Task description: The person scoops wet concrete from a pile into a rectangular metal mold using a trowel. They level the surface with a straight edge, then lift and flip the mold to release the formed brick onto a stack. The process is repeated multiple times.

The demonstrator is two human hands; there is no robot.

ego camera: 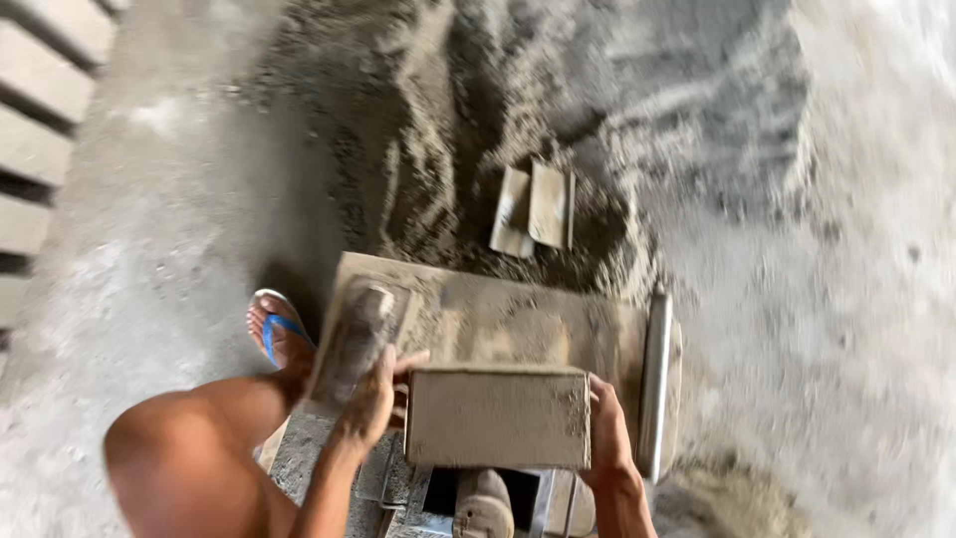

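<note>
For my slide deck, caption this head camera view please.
Both hands, left and right, grip a grey block above a dusty press, beside a sand pile.

The grey rectangular cement block [498, 416] fills the gap between the left hand [373, 399] and right hand [607, 428], so nothing passes there. Just behind it the dusty flat metal press table [498, 314] lies mostly bare. A grey steel bar [655, 384] walls off its right edge. Beyond, the dark heap of damp sand mix [438, 149] with a small flat metal scoop [533, 207] blocks the far side. Bare concrete floor [159, 229] lies open to the left.
</note>
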